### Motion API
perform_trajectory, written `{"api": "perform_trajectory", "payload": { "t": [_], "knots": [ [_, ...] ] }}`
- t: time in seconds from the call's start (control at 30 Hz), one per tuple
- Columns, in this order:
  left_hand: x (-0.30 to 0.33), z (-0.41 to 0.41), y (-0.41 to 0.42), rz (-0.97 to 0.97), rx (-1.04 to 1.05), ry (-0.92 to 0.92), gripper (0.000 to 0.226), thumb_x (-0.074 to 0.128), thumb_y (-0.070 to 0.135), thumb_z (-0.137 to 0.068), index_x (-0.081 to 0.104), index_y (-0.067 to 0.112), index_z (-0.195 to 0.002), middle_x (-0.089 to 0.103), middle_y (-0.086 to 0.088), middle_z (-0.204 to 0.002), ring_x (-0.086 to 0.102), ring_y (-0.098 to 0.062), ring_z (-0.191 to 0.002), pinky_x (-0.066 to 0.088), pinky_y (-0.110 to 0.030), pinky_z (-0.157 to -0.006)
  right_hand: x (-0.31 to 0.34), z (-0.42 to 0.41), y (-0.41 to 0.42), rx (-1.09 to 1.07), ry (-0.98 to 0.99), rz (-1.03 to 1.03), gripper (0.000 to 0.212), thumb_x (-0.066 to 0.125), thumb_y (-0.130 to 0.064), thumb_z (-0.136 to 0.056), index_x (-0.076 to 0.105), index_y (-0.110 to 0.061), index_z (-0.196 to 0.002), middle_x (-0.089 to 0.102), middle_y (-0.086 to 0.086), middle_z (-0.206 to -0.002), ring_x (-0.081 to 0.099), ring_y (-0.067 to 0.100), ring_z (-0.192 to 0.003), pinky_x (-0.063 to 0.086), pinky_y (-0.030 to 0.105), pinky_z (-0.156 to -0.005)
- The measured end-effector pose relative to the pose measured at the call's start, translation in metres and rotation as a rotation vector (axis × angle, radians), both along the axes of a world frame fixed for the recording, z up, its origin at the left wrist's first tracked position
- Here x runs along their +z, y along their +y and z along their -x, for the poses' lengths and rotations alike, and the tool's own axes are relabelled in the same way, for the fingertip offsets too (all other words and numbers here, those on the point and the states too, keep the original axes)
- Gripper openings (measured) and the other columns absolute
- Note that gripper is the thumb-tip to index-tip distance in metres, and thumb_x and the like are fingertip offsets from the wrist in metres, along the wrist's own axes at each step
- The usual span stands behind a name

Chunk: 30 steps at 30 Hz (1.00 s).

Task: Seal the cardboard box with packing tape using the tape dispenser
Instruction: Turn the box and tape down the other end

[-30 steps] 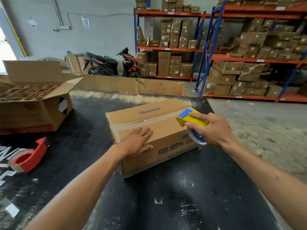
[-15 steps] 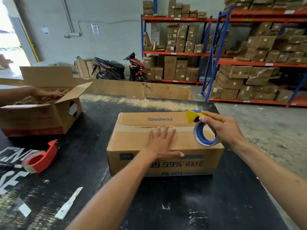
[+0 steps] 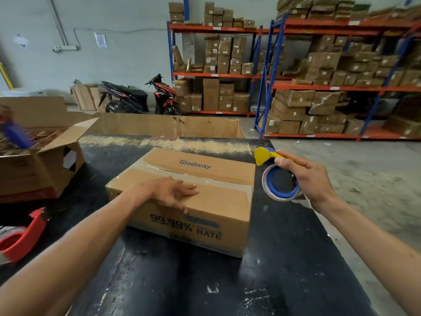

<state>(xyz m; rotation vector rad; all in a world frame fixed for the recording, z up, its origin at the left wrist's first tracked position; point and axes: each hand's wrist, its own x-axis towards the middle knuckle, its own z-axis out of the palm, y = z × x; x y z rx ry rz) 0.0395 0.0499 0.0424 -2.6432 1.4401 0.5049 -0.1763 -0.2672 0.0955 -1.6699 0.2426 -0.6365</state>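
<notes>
A closed cardboard box [image 3: 205, 201] printed "Glodway" lies on the black table [image 3: 284, 258], turned at an angle. A strip of clear tape runs along its top seam. My left hand [image 3: 173, 192] rests flat on the box top near the front edge, fingers spread. My right hand [image 3: 305, 176] holds a yellow and blue tape dispenser [image 3: 276, 176] in the air just off the box's right end, clear of the cardboard. The blue roll faces me and the yellow blade points left.
An open cardboard box [image 3: 41, 165] stands at the left, with a blurred blue object at its far-left edge. A red tape dispenser [image 3: 20, 238] lies near the left table edge. A cardboard sheet [image 3: 164, 126] lines the far side. Shelving racks with cartons and two motorbikes stand beyond.
The box has rotated under my left hand, its right end swinging away from me. My right hand has lifted the dispenser off the box to its right. Another person's hand has left the open box.
</notes>
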Motion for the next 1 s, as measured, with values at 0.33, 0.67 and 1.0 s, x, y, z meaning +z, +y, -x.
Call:
{"api": "perform_trajectory", "payload": {
  "t": [0.33,0.67,1.0],
  "knots": [
    [-0.038,0.116,-0.176,0.22,0.585,-0.073,0.105,0.027,0.076,-0.088,-0.003,0.002,-0.156,-0.009,-0.024,-0.162,-0.01,-0.046,-0.148,-0.008,-0.06,-0.117,-0.005,-0.015,0.004,-0.106,-0.068,-0.064,0.029,0.079,-0.027,-0.083,0.078,-0.021,-0.111,0.078,-0.008,-0.105,0.068,0.013,-0.111,0.052,0.029,-0.096],
    [-0.019,0.067,-0.076,0.209,0.0,0.113,0.098,0.054,0.06,-0.077,0.012,0.023,-0.158,0.002,0.002,-0.166,0.0,-0.018,-0.152,-0.004,-0.038,-0.122,-0.029,-0.001,0.0,-0.027,0.043,-0.117,0.028,0.08,-0.024,-0.081,0.079,-0.023,-0.109,0.078,-0.002,-0.106,0.071,0.013,-0.104,0.052,0.037,-0.102],
    [-0.048,0.094,-0.091,0.143,0.036,-0.279,0.087,0.027,0.084,-0.082,-0.003,0.046,-0.154,0.001,0.003,-0.167,0.002,-0.035,-0.151,0.007,-0.073,-0.111,-0.031,-0.001,0.017,0.032,0.102,0.0,0.028,0.079,-0.036,-0.081,0.079,-0.032,-0.109,0.079,-0.003,-0.102,0.067,0.033,-0.105,0.052,0.051,-0.093]
  ]
}}
